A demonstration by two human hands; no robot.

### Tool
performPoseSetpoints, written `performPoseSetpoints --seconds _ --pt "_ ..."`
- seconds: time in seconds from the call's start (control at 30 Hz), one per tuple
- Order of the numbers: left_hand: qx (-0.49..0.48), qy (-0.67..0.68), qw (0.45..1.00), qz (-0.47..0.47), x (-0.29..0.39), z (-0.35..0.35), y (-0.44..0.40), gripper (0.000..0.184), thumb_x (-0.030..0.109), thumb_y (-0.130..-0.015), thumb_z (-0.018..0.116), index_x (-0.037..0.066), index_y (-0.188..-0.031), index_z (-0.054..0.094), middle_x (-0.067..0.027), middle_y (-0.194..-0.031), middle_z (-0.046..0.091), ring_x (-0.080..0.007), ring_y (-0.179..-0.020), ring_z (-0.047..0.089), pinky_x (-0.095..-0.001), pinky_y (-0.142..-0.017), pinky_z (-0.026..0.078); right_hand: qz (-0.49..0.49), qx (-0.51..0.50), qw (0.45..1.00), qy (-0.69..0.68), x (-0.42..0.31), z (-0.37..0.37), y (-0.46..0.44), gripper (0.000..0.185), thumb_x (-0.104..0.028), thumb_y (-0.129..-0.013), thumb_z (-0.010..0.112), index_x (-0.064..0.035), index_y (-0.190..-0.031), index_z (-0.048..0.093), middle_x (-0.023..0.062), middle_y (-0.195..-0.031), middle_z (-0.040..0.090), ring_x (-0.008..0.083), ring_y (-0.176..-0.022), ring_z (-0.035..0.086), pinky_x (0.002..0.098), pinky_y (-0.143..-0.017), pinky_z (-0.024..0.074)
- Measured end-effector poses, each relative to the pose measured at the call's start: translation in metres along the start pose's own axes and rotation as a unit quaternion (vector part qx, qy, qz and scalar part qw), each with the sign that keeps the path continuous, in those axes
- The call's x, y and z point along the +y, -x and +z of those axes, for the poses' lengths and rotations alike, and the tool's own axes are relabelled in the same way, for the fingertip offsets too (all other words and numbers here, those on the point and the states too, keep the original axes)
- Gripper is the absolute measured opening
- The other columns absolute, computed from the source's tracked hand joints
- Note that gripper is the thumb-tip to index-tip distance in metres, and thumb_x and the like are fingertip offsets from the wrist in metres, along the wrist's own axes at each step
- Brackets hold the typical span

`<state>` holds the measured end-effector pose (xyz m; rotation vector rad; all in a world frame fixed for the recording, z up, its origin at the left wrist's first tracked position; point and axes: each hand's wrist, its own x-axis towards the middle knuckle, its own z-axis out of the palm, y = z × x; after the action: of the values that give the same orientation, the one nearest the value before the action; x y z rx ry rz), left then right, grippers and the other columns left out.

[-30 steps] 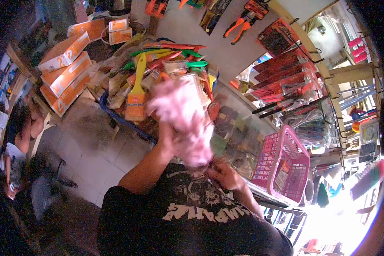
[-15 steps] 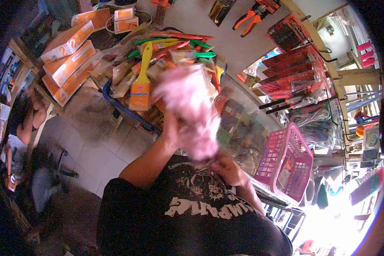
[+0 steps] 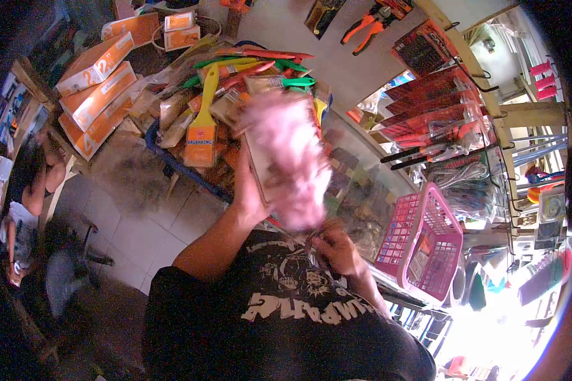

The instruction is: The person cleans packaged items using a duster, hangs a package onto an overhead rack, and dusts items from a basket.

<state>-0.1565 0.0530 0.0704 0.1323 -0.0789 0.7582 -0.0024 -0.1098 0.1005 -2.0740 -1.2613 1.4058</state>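
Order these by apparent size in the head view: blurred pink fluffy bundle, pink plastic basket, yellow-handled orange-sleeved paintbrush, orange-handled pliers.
1. Fluffy bundle, basket: blur and nearness leave this unsure
2. Paintbrush
3. Pliers

At 10 o'clock, orange-and-white boxes [image 3: 100,95] lie in a leaning stack. Orange-handled pliers [image 3: 362,33] hang on a card [image 3: 393,11] at 1 o'clock; red packs [image 3: 433,95] hang in a row at 2. Bagged cord [image 3: 463,176] hangs at 3. A pink basket [image 3: 397,233] stands near 4, bright glare [image 3: 499,330] beyond it. Floor tiles [image 3: 140,238] show at 8; another person [image 3: 43,181], partly shadowed, is at 9.
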Motion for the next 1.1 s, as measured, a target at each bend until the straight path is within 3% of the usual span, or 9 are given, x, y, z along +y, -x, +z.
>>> performPoseSetpoints --seconds 0.1,0.2,0.33,0.5,0.63,0.77,0.9,1.0,1.1 --pt "0.112 0.134 0.985 0.004 -0.015 -0.052 -0.012 0.058 0.053 -0.083 0.034 0.009 -0.122 0.036 -0.0076 -0.116 0.046 -0.0212 -0.104 0.047 -0.0376 -0.085 0.041 -0.174 0.047 0.983 0.04 -0.016 0.003 0.014 0.026 -0.027 -0.084 0.05 -0.0029 -0.094 0.052 0.013 -0.076 0.057 0.0222 -0.069 0.055 0.0351 -0.064 0.0437" --pt "0.116 -0.126 0.977 0.128 -0.007 0.021 -0.008 0.059 0.054 -0.084 0.031 0.011 -0.125 0.034 -0.0058 -0.121 0.043 -0.0222 -0.107 0.046 -0.039 -0.089 0.04 0.085 0.037 0.996 -0.01 -0.011 0.0 0.003 0.029 -0.025 -0.084 0.05 -0.0039 -0.103 0.051 0.0156 -0.09 0.058 0.0233 -0.084 0.056 0.0346 -0.075 0.0433" --pt "-0.041 0.032 0.998 0.033 -0.009 -0.003 -0.002 0.06 0.052 -0.085 0.031 0.009 -0.126 0.033 -0.0072 -0.123 0.041 -0.0206 -0.109 0.044 -0.0354 -0.091 0.038 -0.237 -0.071 0.964 -0.096 -0.03 0.004 0.009 0.028 -0.027 -0.084 0.051 -0.0033 -0.1 0.052 0.0143 -0.087 0.057 0.017 -0.074 0.054 0.0338 -0.067 0.0432" --pt "-0.021 0.031 0.998 0.058 -0.005 0.004 -0.006 0.052 0.047 -0.087 0.029 0.01 -0.123 0.037 -0.0086 -0.112 0.048 -0.0202 -0.097 0.051 -0.0358 -0.082 0.045 0.067 -0.041 0.997 -0.02 0.002 0.0 0.001 0.032 -0.022 -0.082 0.053 -0.006 -0.11 0.05 0.0117 -0.086 0.059 0.0153 -0.077 0.056 0.0304 -0.069 0.0452" --pt "0.027 0.054 0.998 0.025 -0.007 -0.007 -0.004 0.055 0.047 -0.086 0.031 0.006 -0.122 0.036 -0.007 -0.114 0.047 -0.021 -0.101 0.049 -0.0367 -0.085 0.043 -0.235 0.078 0.968 0.039 0.006 0.012 0.006 0.024 -0.024 -0.084 0.05 -0.0054 -0.097 0.056 0.0104 -0.068 0.058 0.0167 -0.062 0.051 0.0346 -0.057 0.042" --pt "0.141 -0.046 0.984 0.093 -0.007 0.034 -0.006 0.036 0.036 -0.086 0.038 0.008 -0.108 0.046 -0.0044 -0.092 0.055 -0.0161 -0.074 0.056 -0.0258 -0.06 0.046 -0.02 0.016 0.999 0.021 0.012 -0.004 -0.003 0.025 -0.027 -0.083 0.05 -0.0052 -0.095 0.055 0.0117 -0.075 0.058 0.0172 -0.066 0.052 0.0354 -0.061 0.0428" --pt "0.022 0.014 1.0 0.005 -0.003 0.003 -0.003 0.055 0.049 -0.085 0.033 0.007 -0.121 0.036 -0.0084 -0.113 0.045 -0.0207 -0.098 0.049 -0.0349 -0.081 0.044 -0.146 0.031 0.989 0.014 0.005 0.001 0.003 0.029 -0.032 -0.084 0.049 -0.0046 -0.089 0.056 0.0117 -0.07 0.057 0.0188 -0.063 0.052 0.0338 -0.059 0.0426" --pt "0.093 -0.022 0.993 0.074 -0.006 0.012 -0.006 0.05 0.049 -0.086 0.032 0.011 -0.116 0.044 -0.0046 -0.106 0.053 -0.0198 -0.089 0.055 -0.0357 -0.068 0.049 0.083 0.024 0.996 -0.023 0.009 -0.001 -0.003 0.03 -0.033 -0.083 0.05 -0.006 -0.095 0.056 0.0117 -0.078 0.059 0.021 -0.07 0.056 0.0349 -0.064 0.0442" --pt "0.038 0.091 0.995 0.008 -0.003 0.0 -0.012 0.06 0.052 -0.085 0.03 0.008 -0.126 0.031 -0.0094 -0.122 0.041 -0.0225 -0.109 0.044 -0.0384 -0.091 0.039 -0.152 0.036 0.987 0.047 0.002 0.006 0.0 0.026 -0.03 -0.083 0.051 -0.0055 -0.091 0.056 0.0104 -0.073 0.059 0.0205 -0.068 0.056 0.0356 -0.062 0.044"
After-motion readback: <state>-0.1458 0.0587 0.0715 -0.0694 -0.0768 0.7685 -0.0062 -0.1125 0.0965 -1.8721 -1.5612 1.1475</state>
